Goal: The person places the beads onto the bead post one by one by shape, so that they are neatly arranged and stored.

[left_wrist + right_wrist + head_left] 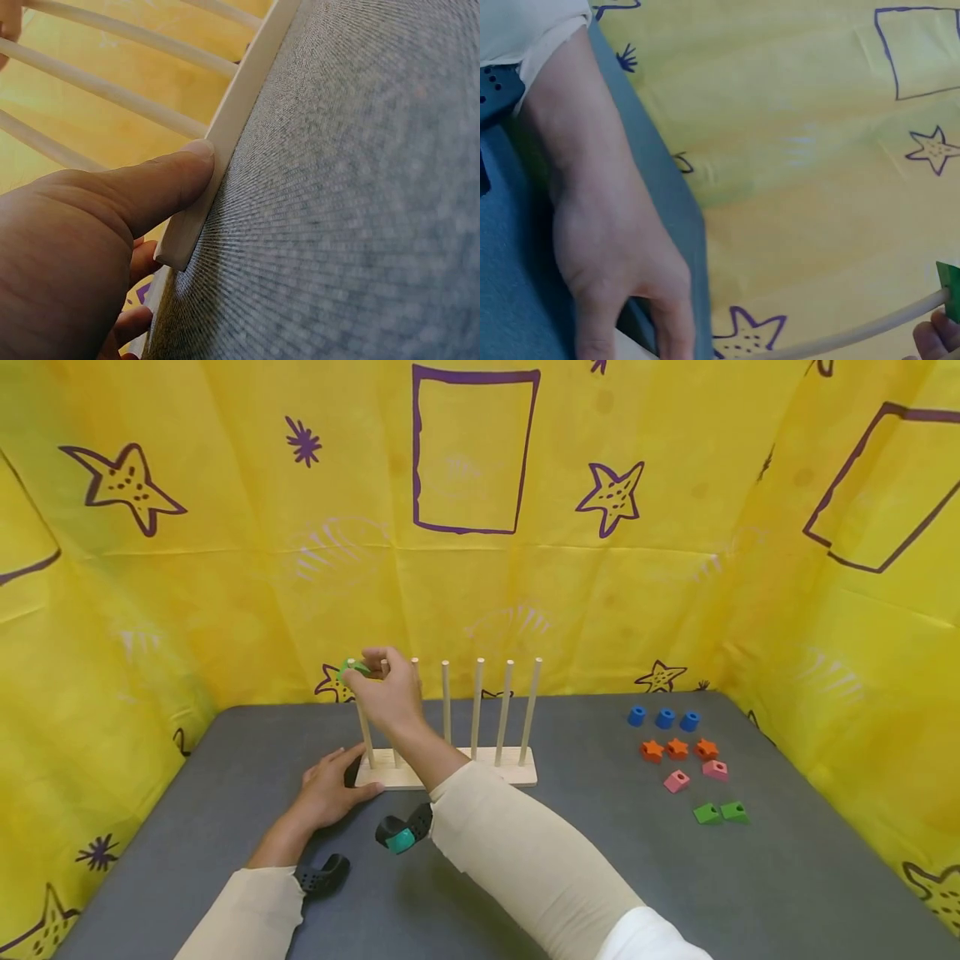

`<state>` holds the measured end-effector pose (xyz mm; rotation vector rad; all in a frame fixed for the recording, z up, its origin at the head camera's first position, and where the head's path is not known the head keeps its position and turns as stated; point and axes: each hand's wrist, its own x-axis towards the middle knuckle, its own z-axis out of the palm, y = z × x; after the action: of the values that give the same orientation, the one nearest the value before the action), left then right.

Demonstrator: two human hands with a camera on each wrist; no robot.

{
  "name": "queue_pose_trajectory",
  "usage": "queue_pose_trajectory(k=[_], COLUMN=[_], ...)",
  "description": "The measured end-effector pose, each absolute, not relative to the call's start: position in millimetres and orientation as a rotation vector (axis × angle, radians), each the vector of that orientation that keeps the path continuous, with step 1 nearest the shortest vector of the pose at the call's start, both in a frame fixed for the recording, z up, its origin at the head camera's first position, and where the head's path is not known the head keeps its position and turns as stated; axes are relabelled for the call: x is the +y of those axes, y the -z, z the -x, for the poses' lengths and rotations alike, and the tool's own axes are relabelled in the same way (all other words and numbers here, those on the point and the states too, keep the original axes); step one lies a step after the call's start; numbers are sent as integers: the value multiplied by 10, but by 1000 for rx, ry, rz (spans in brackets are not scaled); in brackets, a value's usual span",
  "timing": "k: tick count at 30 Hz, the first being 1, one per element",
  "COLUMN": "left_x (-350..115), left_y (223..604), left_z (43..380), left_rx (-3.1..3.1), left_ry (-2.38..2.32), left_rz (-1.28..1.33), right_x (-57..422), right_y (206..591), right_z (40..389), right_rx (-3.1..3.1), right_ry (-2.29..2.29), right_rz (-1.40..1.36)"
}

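Note:
A wooden peg stand (420,778) with several upright pegs stands on the grey table. My left hand (326,789) grips its left end. In the left wrist view the thumb (176,184) presses the long edge of the base, and the other fingers reach round the end. Up at the top of the leftmost peg, my right hand (393,689) pinches a green block (352,668). In the right wrist view the peg's tip meets the green block (950,289), with fingertips (934,337) just below it. The peg's top shows at the block in the head view.
On the table's right side lie several blue cylinders (665,718), orange star blocks (677,749), two pink blocks (677,781) and two green wedge blocks (707,813), with holes in them. A yellow patterned cloth (480,593) walls the back and sides.

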<state>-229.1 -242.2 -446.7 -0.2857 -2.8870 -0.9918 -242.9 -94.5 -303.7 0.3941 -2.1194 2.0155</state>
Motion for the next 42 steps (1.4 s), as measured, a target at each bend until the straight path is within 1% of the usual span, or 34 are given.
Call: queue_pose_trajectory(k=[9,24,31,42], left_x=[-2417,-2412,-2410,-2404], left_y=[4483,4498,4492,4491], left_z=[2297,2290,2279,2283], left_rx=[-2868,-2847,-2846,-2846], left_ry=[981,960,985,979], left_rz=[303,314,303,285], right_x=[-993,-1022,-1015,-1025], right_y=[3225,3487,3653,3954], right_z=[2415,2415,2407,2431], right_rx=[-2046,-2058,-2098,-2177], right_ry=[-2167,-2177,-2171,-2128], right_rz=[-269,-179,-183,-100])
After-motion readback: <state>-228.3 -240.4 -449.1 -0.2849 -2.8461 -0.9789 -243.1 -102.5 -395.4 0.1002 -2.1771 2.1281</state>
